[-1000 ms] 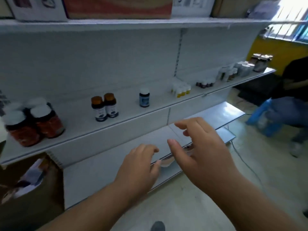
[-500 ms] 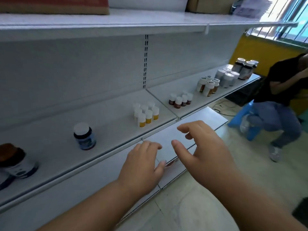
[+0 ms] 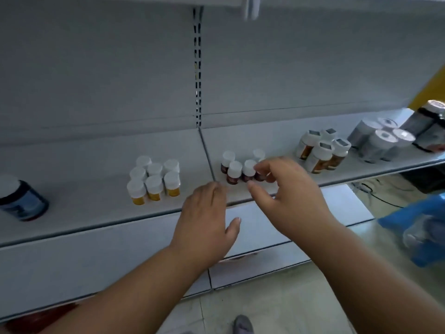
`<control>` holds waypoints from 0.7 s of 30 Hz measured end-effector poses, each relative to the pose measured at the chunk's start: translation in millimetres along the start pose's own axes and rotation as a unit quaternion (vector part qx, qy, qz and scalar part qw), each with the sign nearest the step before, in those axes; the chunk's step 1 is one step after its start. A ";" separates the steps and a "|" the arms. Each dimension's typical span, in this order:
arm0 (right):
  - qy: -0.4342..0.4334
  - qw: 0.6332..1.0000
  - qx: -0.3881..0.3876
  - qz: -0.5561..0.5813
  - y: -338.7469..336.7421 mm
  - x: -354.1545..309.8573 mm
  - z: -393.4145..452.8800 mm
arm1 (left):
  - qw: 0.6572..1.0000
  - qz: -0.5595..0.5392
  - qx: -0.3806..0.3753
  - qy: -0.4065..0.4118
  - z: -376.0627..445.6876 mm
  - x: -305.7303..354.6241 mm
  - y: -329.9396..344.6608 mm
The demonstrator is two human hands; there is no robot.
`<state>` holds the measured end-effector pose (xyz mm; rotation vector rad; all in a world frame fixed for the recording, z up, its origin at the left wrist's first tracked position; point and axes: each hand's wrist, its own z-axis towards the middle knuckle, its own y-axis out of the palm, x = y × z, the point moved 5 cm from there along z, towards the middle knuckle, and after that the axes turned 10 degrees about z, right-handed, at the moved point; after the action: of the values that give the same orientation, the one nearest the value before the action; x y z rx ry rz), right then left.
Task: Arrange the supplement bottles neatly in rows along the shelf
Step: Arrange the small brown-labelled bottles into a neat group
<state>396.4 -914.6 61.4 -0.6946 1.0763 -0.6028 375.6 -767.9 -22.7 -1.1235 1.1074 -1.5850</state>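
The left hand [image 3: 204,222] hovers open, palm down, at the shelf's [image 3: 96,213] front edge. The right hand [image 3: 286,196] reaches the small brown bottles [image 3: 234,173], fingers [image 3: 261,168] spread and touching one, not yet gripping. Best to pinch each below its white cap and slide it into line. They cluster unevenly near the front edge.

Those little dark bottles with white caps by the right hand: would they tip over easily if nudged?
Probably. The small dark bottles look taller than wide, so a push at the cap may topple one. They stand tightly clustered, so one falling would likely knock its neighbours. They look light; the right hand could probably slide several along the shelf together.
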 end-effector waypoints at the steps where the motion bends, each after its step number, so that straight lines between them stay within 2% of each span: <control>1: -0.005 1.000 -0.014 0.002 -3.0 10.0 11.3 | 1.000 0.015 -0.011 -0.014 9.9 5.7 5.2; 6: -0.042 0.998 -0.047 0.027 2.3 40.6 44.0 | 0.988 0.103 -0.086 -0.076 28.4 9.8 39.1; 11: -0.050 0.998 -0.034 -0.002 14.5 62.2 72.0 | 0.981 0.138 -0.119 -0.064 24.7 5.6 58.7; 16: -0.004 0.983 -0.143 -0.117 37.5 65.7 95.0 | 0.982 0.136 -0.123 -0.055 23.3 3.7 58.8; 21: 0.037 0.973 -0.179 -0.141 50.9 69.9 109.9 | 0.979 0.142 -0.139 -0.044 22.8 0.8 56.3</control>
<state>528.8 -910.1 16.6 -1.1619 1.1796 -0.6887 406.2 -785.0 -72.3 -1.1441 1.3927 -1.1728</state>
